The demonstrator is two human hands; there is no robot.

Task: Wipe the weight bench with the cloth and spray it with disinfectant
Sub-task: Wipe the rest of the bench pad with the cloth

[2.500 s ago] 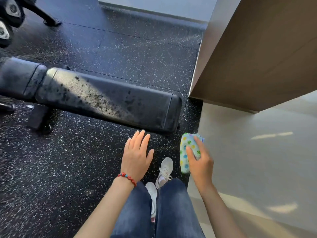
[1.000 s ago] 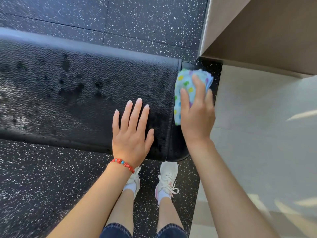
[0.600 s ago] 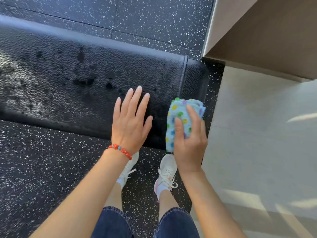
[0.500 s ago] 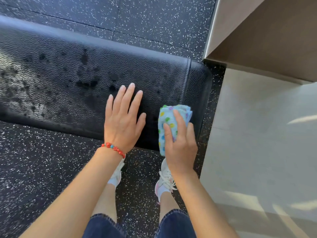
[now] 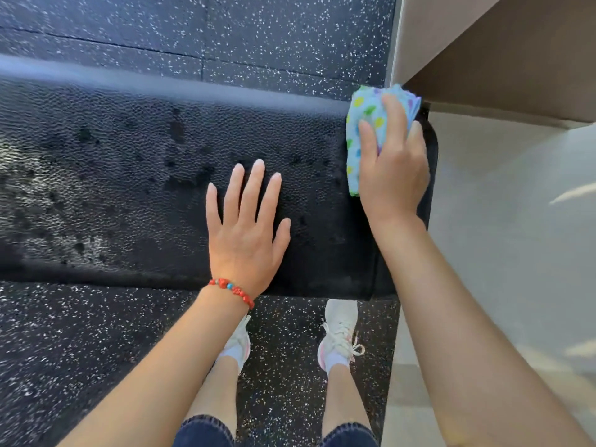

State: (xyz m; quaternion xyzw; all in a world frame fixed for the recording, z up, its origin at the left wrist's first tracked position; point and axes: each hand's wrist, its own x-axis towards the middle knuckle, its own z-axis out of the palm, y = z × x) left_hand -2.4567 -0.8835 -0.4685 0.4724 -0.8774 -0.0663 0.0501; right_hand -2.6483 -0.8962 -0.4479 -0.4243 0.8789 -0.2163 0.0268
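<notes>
The left hand [image 5: 246, 233] lies flat on the bench [image 5: 129, 175], palm down. Its fingers are straight and spread a little, and they point away from the person. It holds nothing. A red bead bracelet [image 5: 233, 289] with one blue bead goes around the left wrist, right at the near edge of the bench. The left arm comes up from the bottom of the view at a slant.

The right hand [image 5: 392, 171] is farther away than the left hand and off to its right. It presses down on the cloth [image 5: 361, 124]. The fingers curl over the cloth and hold it against the bench. The cloth is light blue with dots of green, yellow and blue. It is bunched up. Part of it pokes out past the fingertips and part shows to the left of the hand. The cloth sits at the far right end of the bench, close to the far edge. The right arm reaches up from the bottom right corner.

The bench is black and bumpy. To the left of the left hand it has dark wet spots and shiny patches.

Below the hands, two white shoes [image 5: 338, 333] stand on a black floor [image 5: 80, 350] with white specks. To the right of the right hand the floor is pale. A brown wall [image 5: 516, 53] stands beyond the right hand.
</notes>
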